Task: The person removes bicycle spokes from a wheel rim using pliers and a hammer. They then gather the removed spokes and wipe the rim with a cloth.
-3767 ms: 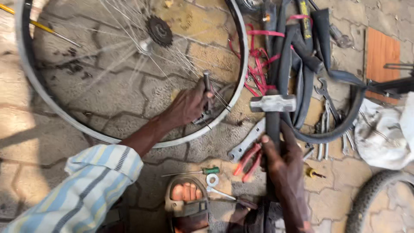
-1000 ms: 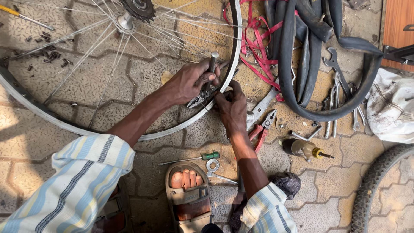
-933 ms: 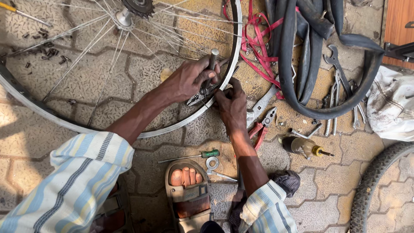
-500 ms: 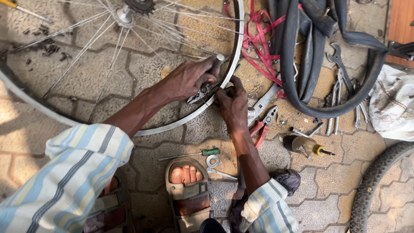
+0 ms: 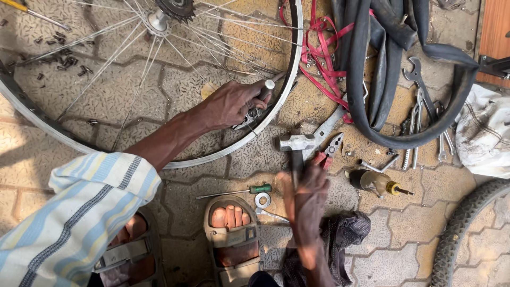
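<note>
A bicycle wheel rim [image 5: 289, 79] with spokes lies flat on the paved ground. My left hand [image 5: 234, 103] grips a short metal rod [image 5: 265, 89] held upright against the inside of the rim's near right edge. My right hand [image 5: 307, 199] holds a hammer [image 5: 295, 144] by its handle, the steel head raised just below the rim, blurred by motion. The wheel's hub and sprocket [image 5: 170, 8] are at the top of the view.
Black rubber tubes [image 5: 382, 79] and red straps [image 5: 319, 48] lie to the right. Spanners [image 5: 417, 101], pliers [image 5: 328, 151], an oil bottle [image 5: 374, 182], a green-handled screwdriver [image 5: 241, 191], a washer [image 5: 262, 200] and a dark cloth [image 5: 345, 239] surround my sandalled foot [image 5: 229, 234]. A tyre [image 5: 462, 228] curves at lower right.
My right hand has left the rim, drawn back toward me and now holds the hammer. My left hand stays on the rod at the rim.
</note>
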